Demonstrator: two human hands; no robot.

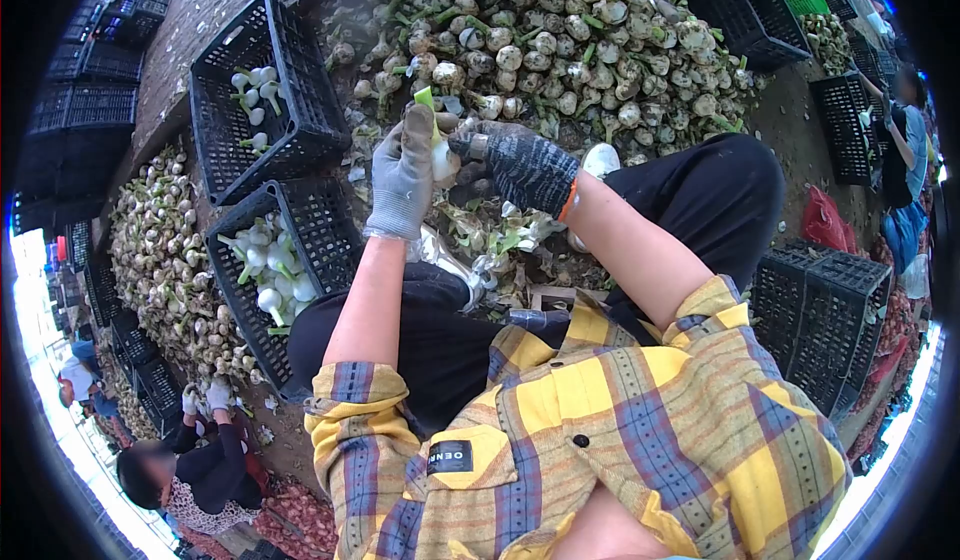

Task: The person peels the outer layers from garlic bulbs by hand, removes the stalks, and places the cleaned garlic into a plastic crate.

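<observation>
My left hand (403, 175), in a pale grey glove, grips a white onion (442, 160) with a short green stalk. Against the same onion, my right hand (520, 165), in a dark grey glove, pinches its side near the top. Both hands are held over my lap, just in front of a big heap of unpeeled onions (560, 40). Peelings and cut stalks (500, 235) lie on my knees below the hands.
Two black crates (325, 230) (215, 110) at my left hold peeled white onions. Another onion heap (160, 260) lies further left. More black crates (825, 310) stand at my right. One person (195, 465) crouches at bottom left, another (905, 130) stands at far right.
</observation>
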